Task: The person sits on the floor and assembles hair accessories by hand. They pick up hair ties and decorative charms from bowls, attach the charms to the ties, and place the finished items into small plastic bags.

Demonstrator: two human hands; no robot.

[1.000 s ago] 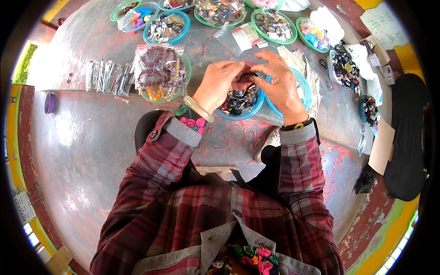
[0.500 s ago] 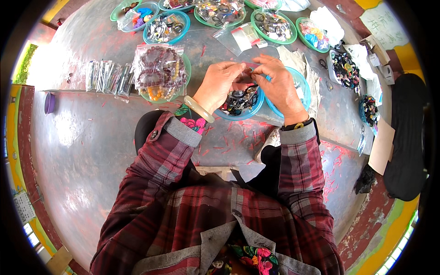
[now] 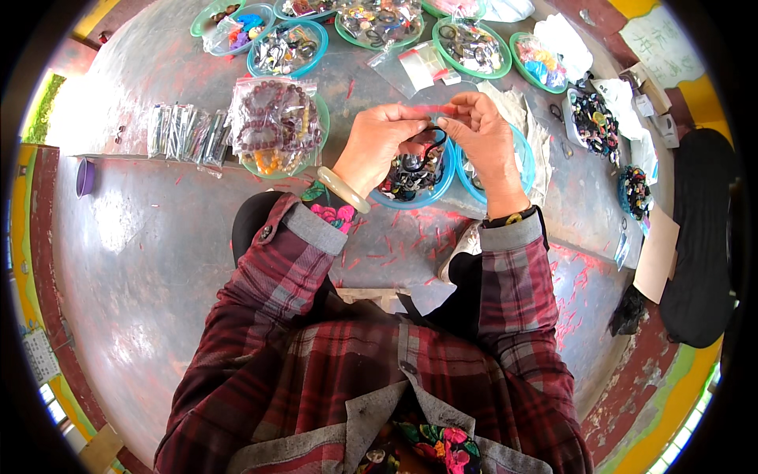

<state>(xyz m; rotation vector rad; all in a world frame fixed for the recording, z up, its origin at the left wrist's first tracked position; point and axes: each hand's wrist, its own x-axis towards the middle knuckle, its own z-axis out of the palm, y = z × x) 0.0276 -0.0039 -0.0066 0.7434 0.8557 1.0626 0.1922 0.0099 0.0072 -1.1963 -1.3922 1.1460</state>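
Observation:
My left hand (image 3: 374, 148) and my right hand (image 3: 487, 150) are raised over a blue bowl (image 3: 452, 167) heaped with dark corded trinkets (image 3: 404, 183). Fingers and thumbs of both are closed on a small clear plastic bag with a reddish-pink top strip (image 3: 430, 110), stretched between them. A black cord loop (image 3: 433, 145) hangs below the fingertips; whether it is inside the bag or pinched beside it, I cannot tell. A second blue bowl (image 3: 527, 154) with pale pieces stands beneath my right hand, partly hidden by it.
A green bowl (image 3: 324, 118) piled with bagged beads stands at left, beside a row of packaged slim items (image 3: 185, 132). Several bowls line the far side, near a flat clear bag (image 3: 392, 73). A white tray (image 3: 570, 118) of trinkets lies right. Red scraps (image 3: 395, 241) litter the lower level.
My right hand has turned more upright, and both hands have spread slightly apart. The bag's pink strip now shows stretched between them, and the black cord loop has come into sight below.

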